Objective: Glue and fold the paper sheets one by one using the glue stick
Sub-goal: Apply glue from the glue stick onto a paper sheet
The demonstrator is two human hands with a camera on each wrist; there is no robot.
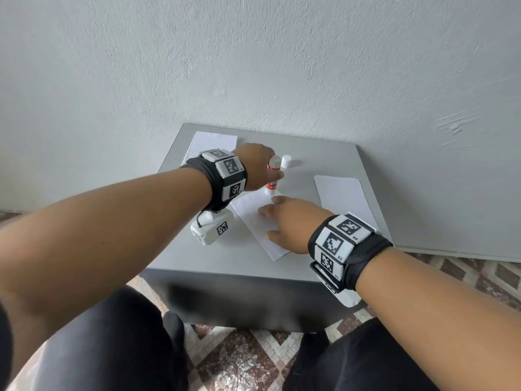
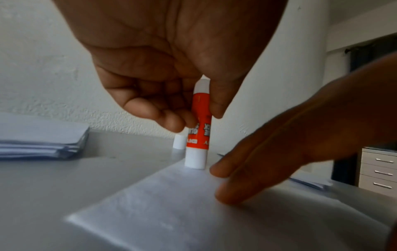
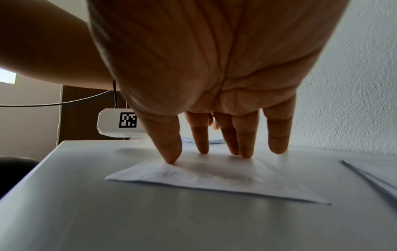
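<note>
— Where's the red-and-white glue stick [image 2: 197,129]?
— Upright, uncapped, its base at the far corner of the white paper sheet [image 1: 259,224] lying flat mid-surface.
— Its small white cap [image 1: 285,161]?
— Standing just beyond.

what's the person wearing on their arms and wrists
Bare forearms, no sleeves. Each wrist has a black strap band carrying white square tiles printed with black coded markers. A white boxy camera unit with a marker and thin black cable hangs beneath the left wrist.
</note>
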